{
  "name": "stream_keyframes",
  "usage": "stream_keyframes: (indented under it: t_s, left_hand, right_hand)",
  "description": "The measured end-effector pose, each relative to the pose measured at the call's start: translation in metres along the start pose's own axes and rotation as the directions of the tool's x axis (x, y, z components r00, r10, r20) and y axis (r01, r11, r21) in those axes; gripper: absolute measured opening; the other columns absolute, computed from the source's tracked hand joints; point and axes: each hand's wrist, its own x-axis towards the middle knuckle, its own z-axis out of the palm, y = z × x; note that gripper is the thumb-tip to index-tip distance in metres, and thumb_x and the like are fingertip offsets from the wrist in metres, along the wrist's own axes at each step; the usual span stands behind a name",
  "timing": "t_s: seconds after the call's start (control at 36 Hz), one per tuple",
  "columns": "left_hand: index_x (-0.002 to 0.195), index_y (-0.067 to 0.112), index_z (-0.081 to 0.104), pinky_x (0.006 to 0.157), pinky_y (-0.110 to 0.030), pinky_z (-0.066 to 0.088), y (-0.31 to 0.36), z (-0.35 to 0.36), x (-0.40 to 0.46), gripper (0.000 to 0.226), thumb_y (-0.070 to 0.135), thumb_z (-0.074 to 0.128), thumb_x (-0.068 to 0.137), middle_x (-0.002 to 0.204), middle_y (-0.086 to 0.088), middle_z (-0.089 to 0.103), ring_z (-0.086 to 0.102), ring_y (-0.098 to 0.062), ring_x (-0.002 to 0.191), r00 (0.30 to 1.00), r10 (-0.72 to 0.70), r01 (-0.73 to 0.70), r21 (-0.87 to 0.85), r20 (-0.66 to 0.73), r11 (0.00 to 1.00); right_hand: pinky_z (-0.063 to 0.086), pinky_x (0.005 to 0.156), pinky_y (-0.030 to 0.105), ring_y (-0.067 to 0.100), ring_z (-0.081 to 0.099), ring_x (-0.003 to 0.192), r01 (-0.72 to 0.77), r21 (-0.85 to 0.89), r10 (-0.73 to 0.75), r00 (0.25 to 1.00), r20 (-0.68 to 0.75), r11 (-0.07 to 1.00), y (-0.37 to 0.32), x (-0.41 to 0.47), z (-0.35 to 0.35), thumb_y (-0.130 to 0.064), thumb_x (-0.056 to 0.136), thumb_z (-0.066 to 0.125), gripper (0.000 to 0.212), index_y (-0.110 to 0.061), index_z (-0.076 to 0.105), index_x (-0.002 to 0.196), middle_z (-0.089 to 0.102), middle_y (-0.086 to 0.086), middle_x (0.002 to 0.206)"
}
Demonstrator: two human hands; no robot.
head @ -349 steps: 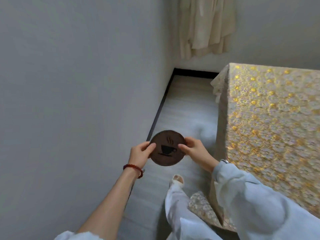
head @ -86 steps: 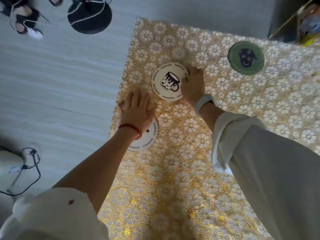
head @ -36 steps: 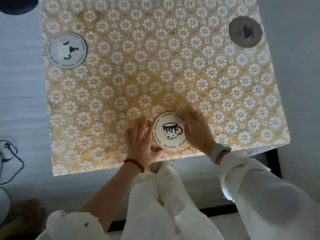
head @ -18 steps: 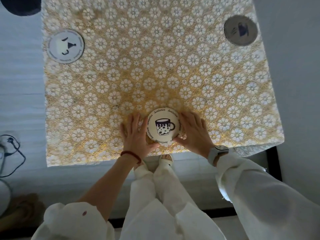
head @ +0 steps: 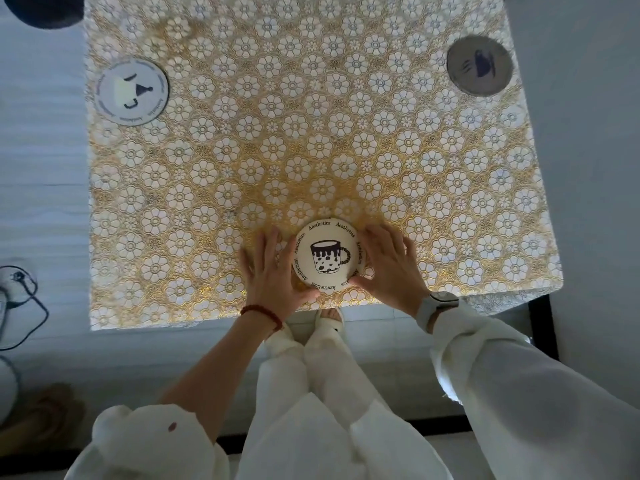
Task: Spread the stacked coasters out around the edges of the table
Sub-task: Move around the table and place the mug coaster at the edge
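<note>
Cream mug-print coaster (head: 327, 256) is being cupped by both hands — left hand (head: 273, 275), right hand (head: 388, 263), fingers spread open around its rim — likely squaring it near the surface (head: 311, 140) edge.

Gold floral tablecloth (head: 242, 161), black cable (head: 33, 306) on pale floor (head: 41, 168), dark round base (head: 41, 8) top left

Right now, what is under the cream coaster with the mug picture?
The mug coaster lies on the gold floral tablecloth, left hand and right hand at its rim. Whether other coasters lie beneath is hidden.

Both hands (head: 273, 275) (head: 388, 265) flat, fingers spread
</note>
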Motion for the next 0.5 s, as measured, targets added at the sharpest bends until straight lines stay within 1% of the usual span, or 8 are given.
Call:
stream_keyframes:
  t_s: [0.19,0.39,0.5]
  left_hand:
    - [0.142,0.029,0.01,0.107,-0.056,-0.015,0.0031,-0.0006,-0.0003,0.11,0.061,0.07,0.056,0.155,-0.008,-0.006,-0.015,-0.028,0.14,0.999,-0.021,0.021,-0.002,0.037,1.0]
    - [0.142,0.029,0.01,0.107,-0.056,-0.015,0.0022,-0.0001,-0.0004,0.108,0.061,0.069,0.057,0.155,-0.009,-0.006,-0.016,-0.029,0.14,0.999,-0.017,0.016,0.025,0.046,1.0]
    - [0.142,0.029,0.009,0.107,-0.057,-0.015,0.0012,0.0017,0.0004,0.108,0.062,0.068,0.058,0.155,-0.009,-0.007,-0.016,-0.029,0.14,0.998,-0.012,0.01,0.035,0.056,0.999]
  right_hand:
    - [0.019,0.111,0.048,0.028,0.022,0.137,0.005,-0.004,-0.005,1.0,0.001,1.0,-0.0008,-0.0019,-0.0015,-0.051,0.069,0.064,0.081,-0.015,0.033,0.135,0.034,0.007,0.143]
    - [0.016,0.113,0.048,0.028,0.021,0.138,-0.002,-0.004,0.002,1.0,-0.002,1.0,0.0025,-0.0042,0.0029,-0.052,0.072,0.062,0.081,-0.014,0.031,0.136,0.033,0.008,0.145]
    - [0.015,0.114,0.048,0.027,0.02,0.138,-0.016,0.01,0.016,0.999,0.037,1.0,0.0031,-0.0031,0.0015,-0.052,0.073,0.061,0.08,-0.016,0.03,0.137,0.031,0.007,0.146]
